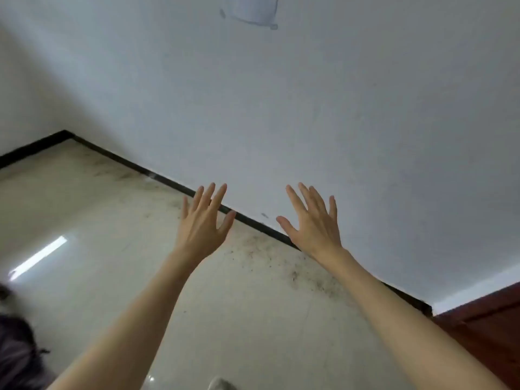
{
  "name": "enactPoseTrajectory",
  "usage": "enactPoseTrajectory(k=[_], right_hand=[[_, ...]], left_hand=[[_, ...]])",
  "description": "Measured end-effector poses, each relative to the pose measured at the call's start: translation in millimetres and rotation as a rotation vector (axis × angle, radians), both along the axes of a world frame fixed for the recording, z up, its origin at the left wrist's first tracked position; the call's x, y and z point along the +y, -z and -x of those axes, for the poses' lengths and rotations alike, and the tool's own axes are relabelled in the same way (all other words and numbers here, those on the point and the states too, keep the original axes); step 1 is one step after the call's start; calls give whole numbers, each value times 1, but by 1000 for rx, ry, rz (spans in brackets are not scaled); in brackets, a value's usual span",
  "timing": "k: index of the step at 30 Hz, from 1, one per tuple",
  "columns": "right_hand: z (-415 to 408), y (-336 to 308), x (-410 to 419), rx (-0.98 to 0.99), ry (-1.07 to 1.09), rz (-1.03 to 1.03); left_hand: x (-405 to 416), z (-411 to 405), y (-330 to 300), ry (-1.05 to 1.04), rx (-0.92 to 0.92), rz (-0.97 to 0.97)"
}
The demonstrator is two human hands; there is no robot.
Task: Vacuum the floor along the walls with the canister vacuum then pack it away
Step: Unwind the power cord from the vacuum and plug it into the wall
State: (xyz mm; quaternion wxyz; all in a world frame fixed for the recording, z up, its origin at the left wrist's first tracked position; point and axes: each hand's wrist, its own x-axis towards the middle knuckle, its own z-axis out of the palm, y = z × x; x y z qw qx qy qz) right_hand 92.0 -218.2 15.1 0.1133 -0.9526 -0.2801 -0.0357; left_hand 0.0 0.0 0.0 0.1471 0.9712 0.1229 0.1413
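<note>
Left hand: the left hand [201,220] is raised in front of the camera, back of the hand showing, fingers straight and spread, holding nothing and touching nothing.
Right hand: the right hand [312,220] is raised beside it, level with it and apart from it, fingers likewise straight and fanned out, with nothing in its grasp.
Forearms: both bare forearms reach up from the bottom edge of the view.
Floor: the glossy pale stone-look tiled floor [84,220] fills the lower left; a bright strip of light is reflected on it at left.
Dirt: dark specks and smudges of debris [295,274] lie on the tiles in a band just beside the skirting.
Skirting: the black skirting strip [157,175] runs diagonally along the foot of the wall and turns a corner at upper left.
Wall: the plain white painted wall [337,108] occupies the upper right; a pale fitting at the top edge is too blurred to identify.
Door: a reddish-brown wooden door or frame [484,322] stands at lower right.
Canister vacuum: cannot be located; only a blurred dark shape shows at the lower left edge.
</note>
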Motion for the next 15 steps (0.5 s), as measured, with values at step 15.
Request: enactPoseTrajectory(k=[15], right_hand=[[-35, 34, 294, -1, -532, -1]], left_hand=[[220, 62, 33, -523, -20, 42]])
